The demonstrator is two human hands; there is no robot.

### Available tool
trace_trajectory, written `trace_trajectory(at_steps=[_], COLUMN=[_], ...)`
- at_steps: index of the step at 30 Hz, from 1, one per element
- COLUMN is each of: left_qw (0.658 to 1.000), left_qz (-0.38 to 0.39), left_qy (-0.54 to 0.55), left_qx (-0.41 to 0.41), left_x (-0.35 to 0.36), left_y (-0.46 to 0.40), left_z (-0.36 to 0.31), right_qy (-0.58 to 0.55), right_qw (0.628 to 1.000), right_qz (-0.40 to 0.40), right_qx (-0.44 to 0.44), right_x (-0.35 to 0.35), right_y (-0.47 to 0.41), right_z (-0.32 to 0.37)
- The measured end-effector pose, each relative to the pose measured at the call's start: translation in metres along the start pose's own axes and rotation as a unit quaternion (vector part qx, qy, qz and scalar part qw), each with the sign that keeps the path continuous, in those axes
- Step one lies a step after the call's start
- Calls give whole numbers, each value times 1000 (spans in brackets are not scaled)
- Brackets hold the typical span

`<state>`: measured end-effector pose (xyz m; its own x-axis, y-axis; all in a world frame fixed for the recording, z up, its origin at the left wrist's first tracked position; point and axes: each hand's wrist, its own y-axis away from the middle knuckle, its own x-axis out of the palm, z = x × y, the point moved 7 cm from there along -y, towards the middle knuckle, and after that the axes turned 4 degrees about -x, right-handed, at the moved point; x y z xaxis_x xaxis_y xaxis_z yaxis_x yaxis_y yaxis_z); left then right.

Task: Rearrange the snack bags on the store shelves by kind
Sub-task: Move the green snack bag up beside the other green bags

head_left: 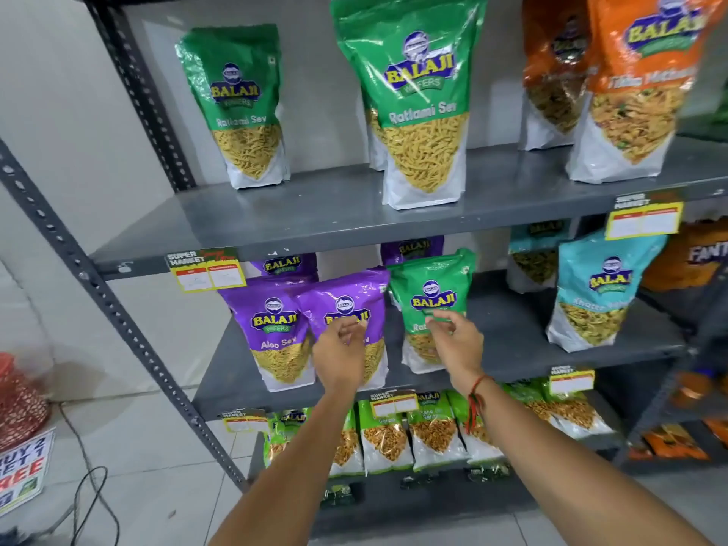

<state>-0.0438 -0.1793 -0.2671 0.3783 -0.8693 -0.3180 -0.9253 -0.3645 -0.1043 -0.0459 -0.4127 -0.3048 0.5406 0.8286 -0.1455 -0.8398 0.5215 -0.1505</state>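
Note:
On the middle shelf (512, 340) a small green Ratlami Sev bag (431, 285) stands upright beside two purple Aloo Sev bags (275, 321), with more purple bags behind them. My right hand (457, 342) is at the green bag's front, thumb and forefinger pinching its film. My left hand (340, 354) hovers in front of the right-hand purple bag (346, 297), fingers loosely curled and apart, holding nothing. On the top shelf (335, 214) stand two green Ratlami Sev bags, a small one (236, 104) and a large one (417, 96).
Orange mix bags (634, 84) stand at the top right and teal bags (602, 289) at the middle right. Several light-green bags (394, 435) fill the bottom shelf. Price tags (207, 271) hang on the shelf edges. A grey slotted post (118, 321) runs down the left. A cable (90, 502) lies on the floor.

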Motion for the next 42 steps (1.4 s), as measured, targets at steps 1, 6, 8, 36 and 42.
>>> trace_trajectory(at_steps=[1, 6, 8, 36, 42], left_qw=[1000, 992, 987, 998, 998], left_qz=[24, 114, 132, -2, 30], left_qy=[2, -54, -87, 41, 5], left_qx=[2, -1, 1, -48, 47], left_x=[14, 86, 115, 115, 62], left_y=[6, 21, 18, 75, 103], left_z=[-4, -3, 9, 17, -13], right_qy=[0, 36, 44, -38, 35], right_qw=[1000, 999, 998, 994, 997], right_qz=[-10, -24, -8, 82, 68], right_qx=[6, 32, 50, 64, -33], right_x=[-12, -56, -58, -79, -113], right_y=[-2, -30, -50, -34, 18], right_z=[-4, -19, -30, -72, -25])
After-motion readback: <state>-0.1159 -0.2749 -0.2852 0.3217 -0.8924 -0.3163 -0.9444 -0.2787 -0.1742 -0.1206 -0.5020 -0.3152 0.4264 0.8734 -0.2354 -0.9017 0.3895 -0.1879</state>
